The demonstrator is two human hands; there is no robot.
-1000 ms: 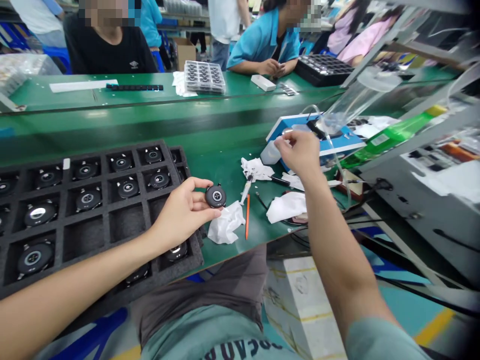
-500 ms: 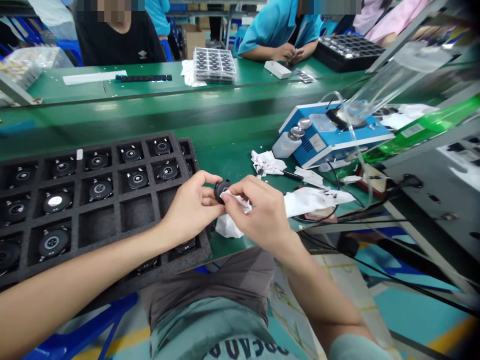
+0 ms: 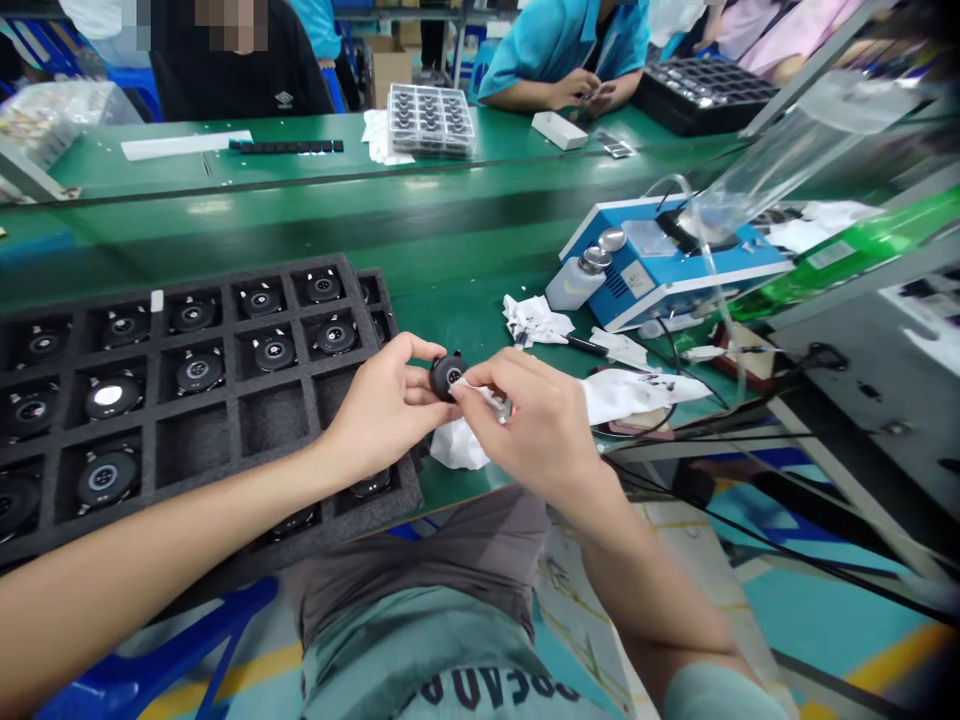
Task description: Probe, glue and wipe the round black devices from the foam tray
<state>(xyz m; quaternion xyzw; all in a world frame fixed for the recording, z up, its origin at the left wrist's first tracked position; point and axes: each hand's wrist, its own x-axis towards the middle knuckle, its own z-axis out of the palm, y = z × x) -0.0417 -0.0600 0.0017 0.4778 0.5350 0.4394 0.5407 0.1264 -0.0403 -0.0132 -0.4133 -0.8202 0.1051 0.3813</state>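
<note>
Between thumb and fingers, my left hand (image 3: 390, 398) grips a round black watch case (image 3: 445, 374) by its rim, its sensor side turned toward me. My right hand (image 3: 529, 410) pinches a small white wipe (image 3: 486, 398) whose tip touches the lower right of the watch back. Under the hands, a crumpled white cloth (image 3: 456, 446) lies on the green table. Left of them is a dark foam tray (image 3: 232, 385) of square pockets, many with similar watch cases (image 3: 201, 370) lying back side up.
Right of my hands sit soiled white wipes (image 3: 645, 395), a metal-capped bottle (image 3: 574, 280) and a blue machine (image 3: 675, 265) with a clear tube. A green bottle (image 3: 862, 250) and cables are farther right. Across the table, co-workers sit near a clear compartment box (image 3: 430, 120).
My right hand has shifted slightly right, drawing the wipe toward the rim, so more of the watch back shows. My left hand keeps hold of the watch case.
</note>
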